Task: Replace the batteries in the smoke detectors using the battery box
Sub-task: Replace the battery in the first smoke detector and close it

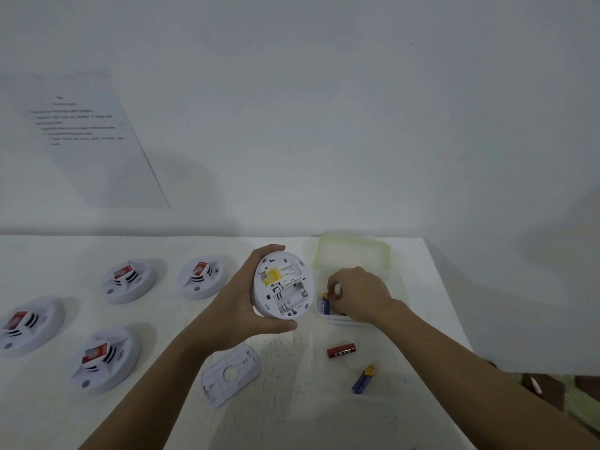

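A person's left hand (238, 303) is gripping a white smoke detector (282, 287) above the white table (48, 254), fingers and thumb spreading around its rim, its back facing the camera and its battery bay showing empty; the right hand (362, 293) is reaching into the clear battery box (401, 287) just right of the detector, thumb and forefinger curling together and pinching at the top of a blue-and-yellow battery (323, 306) standing inside; the box's yellowish lid (354, 251) is sitting just behind it; a red battery (341, 350) and a loose blue battery (363, 380) are lying apart on the table nearer the camera; a detached mounting plate (230, 375) is resting beneath the left wrist; four other detectors (130, 280) are sitting face up at left; a printed sheet (87, 141) is hanging on the wall.
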### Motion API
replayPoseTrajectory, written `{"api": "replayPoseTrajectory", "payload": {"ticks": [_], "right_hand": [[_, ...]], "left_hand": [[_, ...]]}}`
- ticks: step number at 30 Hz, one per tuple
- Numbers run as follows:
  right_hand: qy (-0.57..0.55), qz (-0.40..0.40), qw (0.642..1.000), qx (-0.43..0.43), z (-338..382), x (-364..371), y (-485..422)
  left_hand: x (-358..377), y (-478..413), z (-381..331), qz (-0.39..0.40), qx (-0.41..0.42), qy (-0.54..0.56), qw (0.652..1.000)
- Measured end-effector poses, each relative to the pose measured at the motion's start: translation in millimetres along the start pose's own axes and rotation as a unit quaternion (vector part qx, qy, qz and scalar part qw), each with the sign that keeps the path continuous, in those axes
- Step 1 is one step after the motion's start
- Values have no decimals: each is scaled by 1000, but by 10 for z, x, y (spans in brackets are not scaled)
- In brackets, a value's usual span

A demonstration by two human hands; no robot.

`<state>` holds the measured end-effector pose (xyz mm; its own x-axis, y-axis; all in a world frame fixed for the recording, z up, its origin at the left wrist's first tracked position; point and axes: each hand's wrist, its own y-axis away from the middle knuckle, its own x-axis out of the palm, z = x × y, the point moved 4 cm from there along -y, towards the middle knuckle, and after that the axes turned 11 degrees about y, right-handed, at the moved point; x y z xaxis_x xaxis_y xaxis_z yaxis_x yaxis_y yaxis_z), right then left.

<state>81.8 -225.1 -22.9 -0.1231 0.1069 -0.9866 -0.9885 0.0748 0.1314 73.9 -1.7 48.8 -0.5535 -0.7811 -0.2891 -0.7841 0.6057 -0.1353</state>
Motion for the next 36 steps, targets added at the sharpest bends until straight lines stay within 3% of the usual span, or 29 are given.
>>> {"api": "replayPoseTrajectory", "payload": {"ticks": [6,11,13,16,30,36], "right_hand": [[-177,-113,977,28,-149,-98,212],[-424,-234,874,49,-110,-491,598],[-496,-237,834,43,-26,-636,776],[-544,-224,808,32,109,-697,975],[-446,-268,854,-17,303,-515,1298],[-471,-246,847,-27,375,-503,1315]], "left_hand": [[15,19,-16,-14,5,7,1000],[56,61,-51,-40,12,20,999],[97,79,-73,-47,14,22,999],[177,111,-115,-50,18,24,998],[409,307,-324,-63,54,20,996],[420,328,-382,-63,61,22,996]]}}
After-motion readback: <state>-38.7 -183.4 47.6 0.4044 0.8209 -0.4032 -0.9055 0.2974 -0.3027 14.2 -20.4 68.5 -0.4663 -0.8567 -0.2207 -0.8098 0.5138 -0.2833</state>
